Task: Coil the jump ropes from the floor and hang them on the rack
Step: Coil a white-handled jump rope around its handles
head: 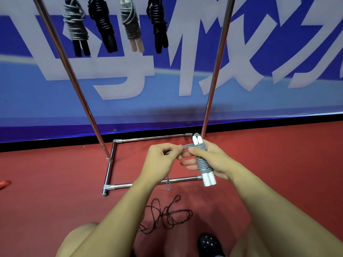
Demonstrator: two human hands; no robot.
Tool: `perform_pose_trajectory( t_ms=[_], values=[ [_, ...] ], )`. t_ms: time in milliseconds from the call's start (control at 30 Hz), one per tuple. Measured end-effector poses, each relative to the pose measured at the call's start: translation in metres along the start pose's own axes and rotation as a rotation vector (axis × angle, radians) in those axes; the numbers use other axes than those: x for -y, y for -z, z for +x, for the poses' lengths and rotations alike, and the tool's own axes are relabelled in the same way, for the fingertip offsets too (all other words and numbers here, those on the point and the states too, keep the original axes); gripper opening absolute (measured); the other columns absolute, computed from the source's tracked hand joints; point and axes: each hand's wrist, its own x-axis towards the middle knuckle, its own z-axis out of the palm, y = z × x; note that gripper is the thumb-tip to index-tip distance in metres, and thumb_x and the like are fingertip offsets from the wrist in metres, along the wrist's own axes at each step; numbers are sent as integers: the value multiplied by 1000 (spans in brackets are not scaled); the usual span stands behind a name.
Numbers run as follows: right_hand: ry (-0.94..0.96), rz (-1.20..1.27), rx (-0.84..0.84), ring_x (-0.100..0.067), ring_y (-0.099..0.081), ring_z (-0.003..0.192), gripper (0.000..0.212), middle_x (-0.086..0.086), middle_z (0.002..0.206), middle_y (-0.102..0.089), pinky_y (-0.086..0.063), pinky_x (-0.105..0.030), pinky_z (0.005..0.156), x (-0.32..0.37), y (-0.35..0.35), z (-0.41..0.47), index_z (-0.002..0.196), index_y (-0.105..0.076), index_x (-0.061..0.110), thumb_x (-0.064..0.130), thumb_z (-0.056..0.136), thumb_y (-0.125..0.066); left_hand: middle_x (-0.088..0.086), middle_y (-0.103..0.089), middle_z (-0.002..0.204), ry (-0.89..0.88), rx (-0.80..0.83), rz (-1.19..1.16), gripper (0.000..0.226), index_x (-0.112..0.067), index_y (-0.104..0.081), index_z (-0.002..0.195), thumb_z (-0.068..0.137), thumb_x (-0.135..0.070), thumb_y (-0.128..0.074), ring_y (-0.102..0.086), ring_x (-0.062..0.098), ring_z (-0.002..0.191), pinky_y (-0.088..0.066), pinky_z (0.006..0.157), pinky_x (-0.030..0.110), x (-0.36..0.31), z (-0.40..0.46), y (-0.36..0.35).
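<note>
My right hand (pixel 211 160) grips a grey jump rope (pixel 203 165) wound round its two white handles, held upright over the rack's base. My left hand (pixel 163 160) pinches the loose grey end just left of the bundle, and a short grey loop hangs below that wrist. A thin dark jump rope (pixel 165 216) lies in loose tangled loops on the red floor between my knees. Several coiled ropes (pixel 104 23) hang from the metal rack (pixel 87 108) at the top, their handles pointing down.
The rack's chrome base frame (pixel 109 167) sits on the red floor right in front of me, its two poles slanting up. A blue banner wall stands behind it. A red object (pixel 4 184) lies at the far left edge. My dark shoe (pixel 209 245) shows at the bottom.
</note>
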Motion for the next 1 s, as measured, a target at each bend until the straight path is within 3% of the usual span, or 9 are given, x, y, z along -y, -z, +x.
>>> perform_pose_trajectory(
  t_ms=[67,133,233,400,533,633,733,900,1000],
  values=[
    [23,-28,2,-38,-74,101,27,-21,110,-75,-62,-41,84,0,1,1,128,-57,8,10,102,-60,5,-73,74,-1,6,0,33,-7,-72,68,98,-20,-66,-63,4,74,-46,74,12,0,-1,0],
    [45,-78,-33,-31,-75,81,21,-15,95,-74,-61,-36,72,-1,2,2,120,-66,9,11,99,-64,3,-74,75,16,4,24,34,-14,-72,66,99,-20,-65,-65,3,75,-44,71,8,1,-1,-1],
    [67,-95,-86,-22,-57,59,21,-9,77,-60,-52,-31,58,-2,3,4,116,-67,5,13,97,-68,-3,-76,80,57,7,64,34,-22,-72,68,100,-18,-61,-61,-2,70,-40,63,7,3,0,-3],
    [-75,156,13,-23,-56,66,45,-9,78,-60,-50,-35,67,3,1,5,121,-63,4,43,102,-51,-7,-77,84,93,-20,72,33,-23,-73,73,101,-16,-58,-58,4,71,-41,62,9,8,5,-2],
    [-90,204,39,-25,-61,73,44,-11,86,-63,-50,-36,76,4,6,5,123,-68,5,34,106,-39,-9,-77,88,90,-31,93,34,-22,-73,71,101,-18,-58,-49,6,55,-39,54,16,12,7,-1],
    [-54,143,-8,-23,-63,79,36,-10,90,-66,-54,-33,80,-1,5,8,125,-68,7,28,106,-45,-12,-77,88,84,-43,108,35,-24,-73,69,101,-21,-58,-52,8,58,-41,57,19,16,8,0],
    [6,72,-61,-16,-64,86,33,-9,95,-65,-55,-29,85,-6,2,12,127,-64,1,22,105,-51,-13,-75,83,61,-29,191,34,-22,-73,72,102,-24,-57,-50,-4,53,-39,61,25,19,8,0],
    [54,-175,-119,-11,-65,87,18,-7,96,-69,-52,-24,85,-9,-2,12,112,-68,12,24,103,-60,-22,-68,72,65,60,269,27,-26,-74,89,103,-20,-53,-48,-6,50,-35,59,25,21,6,-4],
    [64,-306,-144,-6,-70,86,28,-5,97,-77,-50,-20,78,-10,-4,9,117,-66,11,23,93,-75,-20,-72,83,65,114,248,27,-28,-76,96,103,-18,-52,-61,-2,71,-50,74,31,24,7,-3]
  ],
)
